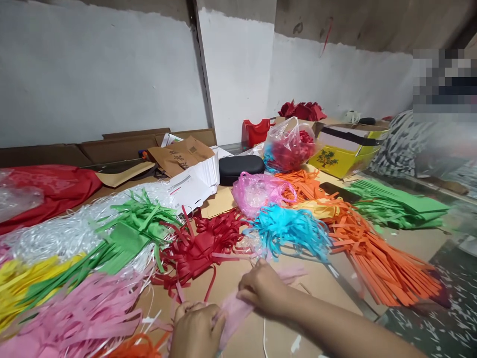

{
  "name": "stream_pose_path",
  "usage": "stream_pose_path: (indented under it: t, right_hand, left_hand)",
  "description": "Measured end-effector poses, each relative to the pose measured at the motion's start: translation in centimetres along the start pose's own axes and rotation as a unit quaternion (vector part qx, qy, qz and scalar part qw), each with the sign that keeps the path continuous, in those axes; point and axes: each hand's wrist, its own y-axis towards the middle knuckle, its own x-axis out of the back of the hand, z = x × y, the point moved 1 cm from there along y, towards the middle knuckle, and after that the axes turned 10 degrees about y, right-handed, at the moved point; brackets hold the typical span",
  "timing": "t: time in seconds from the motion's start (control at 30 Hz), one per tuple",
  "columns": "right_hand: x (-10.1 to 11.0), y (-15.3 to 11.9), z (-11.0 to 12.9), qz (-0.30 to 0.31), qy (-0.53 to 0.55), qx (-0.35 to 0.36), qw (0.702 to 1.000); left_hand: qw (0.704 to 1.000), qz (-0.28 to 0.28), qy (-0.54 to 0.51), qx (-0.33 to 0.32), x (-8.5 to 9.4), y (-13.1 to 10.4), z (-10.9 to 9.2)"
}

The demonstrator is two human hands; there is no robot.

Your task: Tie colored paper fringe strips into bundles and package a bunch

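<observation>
Near the bottom centre my left hand (197,329) is closed on a pale pink strip piece (234,311). Above and to its right, my right hand (263,289) pinches the same pink piece, which stretches between both hands and is partly blurred. Just beyond my hands lie dark red strips (203,246) and a light blue bundle (288,228). A heap of pink fringed strips (82,311) lies left of my left hand, with orange strips (130,348) at the bottom edge.
Green strips (126,241), yellow strips (37,278) and white string (70,233) cover the left. Orange strips (387,263) and green sheets (406,204) lie right. Behind are a black case (240,168), pink bag (257,191) and yellow box (343,151). A person sits far right.
</observation>
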Motion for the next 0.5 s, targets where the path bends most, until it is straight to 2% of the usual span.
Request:
stream_pose_path:
  t: [0.23, 0.5]
  right_hand:
    - [-0.6, 0.5, -0.8, -0.002, -0.014, -0.027, 1.0]
    - [-0.8, 0.4, -1.0, -0.015, -0.01, -0.018, 1.0]
  left_hand:
    - [0.998, 0.034, 0.045, 0.006, 0.9, 0.8, -0.3]
    - [0.994, 0.081, 0.068, 0.005, 1.8, 1.6, -0.6]
